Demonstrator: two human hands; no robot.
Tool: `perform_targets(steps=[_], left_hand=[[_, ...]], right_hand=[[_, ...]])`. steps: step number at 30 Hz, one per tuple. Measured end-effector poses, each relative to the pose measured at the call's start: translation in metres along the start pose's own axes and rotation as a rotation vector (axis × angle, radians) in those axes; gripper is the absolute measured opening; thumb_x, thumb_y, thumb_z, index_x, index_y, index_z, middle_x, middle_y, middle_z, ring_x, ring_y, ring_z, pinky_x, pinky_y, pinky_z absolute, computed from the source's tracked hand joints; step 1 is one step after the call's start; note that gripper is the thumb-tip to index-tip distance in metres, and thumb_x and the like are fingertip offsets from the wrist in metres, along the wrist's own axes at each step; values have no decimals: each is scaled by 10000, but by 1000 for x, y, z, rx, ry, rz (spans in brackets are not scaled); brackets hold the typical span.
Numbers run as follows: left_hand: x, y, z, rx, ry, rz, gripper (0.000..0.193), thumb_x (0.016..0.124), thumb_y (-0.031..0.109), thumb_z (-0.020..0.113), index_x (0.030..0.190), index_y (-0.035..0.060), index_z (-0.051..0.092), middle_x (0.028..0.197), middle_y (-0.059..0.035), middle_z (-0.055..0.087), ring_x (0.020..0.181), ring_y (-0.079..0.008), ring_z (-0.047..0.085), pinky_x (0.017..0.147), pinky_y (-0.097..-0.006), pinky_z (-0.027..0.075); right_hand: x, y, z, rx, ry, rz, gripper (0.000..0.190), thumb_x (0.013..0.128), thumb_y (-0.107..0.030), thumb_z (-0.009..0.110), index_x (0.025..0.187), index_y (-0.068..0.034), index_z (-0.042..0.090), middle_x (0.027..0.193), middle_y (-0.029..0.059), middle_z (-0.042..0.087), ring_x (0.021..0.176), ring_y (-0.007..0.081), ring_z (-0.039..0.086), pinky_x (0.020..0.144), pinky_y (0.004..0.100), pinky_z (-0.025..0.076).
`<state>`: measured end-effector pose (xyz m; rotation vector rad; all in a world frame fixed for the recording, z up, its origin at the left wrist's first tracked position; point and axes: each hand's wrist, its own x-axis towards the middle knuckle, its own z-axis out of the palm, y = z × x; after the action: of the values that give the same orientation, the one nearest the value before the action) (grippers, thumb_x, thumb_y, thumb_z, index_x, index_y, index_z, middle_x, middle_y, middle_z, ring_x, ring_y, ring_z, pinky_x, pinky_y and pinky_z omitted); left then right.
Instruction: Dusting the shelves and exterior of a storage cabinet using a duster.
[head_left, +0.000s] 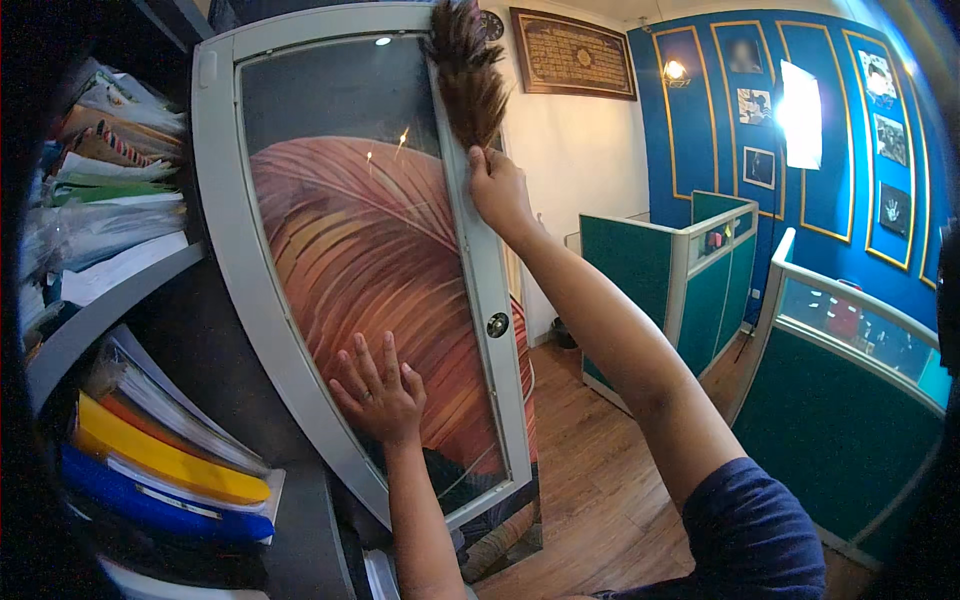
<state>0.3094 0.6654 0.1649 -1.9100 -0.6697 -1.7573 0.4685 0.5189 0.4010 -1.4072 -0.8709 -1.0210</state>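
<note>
A glass door with a pale metal frame (262, 315) stands before me, a round lock (497, 325) on its right stile. My right hand (501, 191) is raised, its fingers closed around the lower end of a brown feather duster (469, 82). The feathers lie over the upper right part of the door frame. Lower down, my left hand (384, 394) is spread flat against the glass pane (360, 247), its fingers apart and holding nothing. A red and orange leaf pattern shows through or in the glass.
At the left, shelves (112, 315) hold stacked papers (120, 195), a yellow folder (172, 450) and a blue binder (165, 495). Green office partitions (840, 435) stand on the wood floor (607, 480) to the right. A framed panel (574, 54) hangs on the white wall.
</note>
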Motion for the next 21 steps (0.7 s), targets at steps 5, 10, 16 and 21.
perform_targets(steps=[5, 10, 16, 21], left_hand=[[-1, -5, 3, 25, 25, -3, 475, 989, 344, 352, 1447, 280, 461, 1563, -78, 329, 1446, -329, 275, 1167, -562, 139], [-1, -3, 2, 26, 1, -3, 470, 994, 342, 342, 1443, 279, 466, 1554, -80, 347, 1441, -332, 285, 1168, -559, 139], [1, 1, 3, -2, 19, -17, 464, 987, 336, 364, 1434, 278, 473, 1551, -79, 352, 1438, -332, 294, 1163, -562, 158], [-1, -8, 3, 20, 20, -7, 462, 989, 342, 363, 1433, 279, 474, 1548, -81, 359, 1438, -333, 292, 1165, -559, 152]], right_hand=[[-10, -20, -10, -295, -247, -89, 328, 976, -304, 481, 1060, -30, 640, 842, 322, 631, 830, 506, 618, 753, 576, 483], [-18, -2, 0, -168, -75, -47, 313, 984, -310, 496, 963, -31, 636, 853, 286, 651, 806, 487, 620, 717, 560, 489], [-28, 22, -9, -301, -121, -141, 294, 986, -296, 481, 1049, -53, 635, 818, 276, 645, 765, 462, 636, 706, 529, 500], [-49, 3, -7, -355, -204, -210, 317, 982, -305, 502, 980, -24, 647, 859, 290, 649, 800, 484, 631, 721, 530, 489]])
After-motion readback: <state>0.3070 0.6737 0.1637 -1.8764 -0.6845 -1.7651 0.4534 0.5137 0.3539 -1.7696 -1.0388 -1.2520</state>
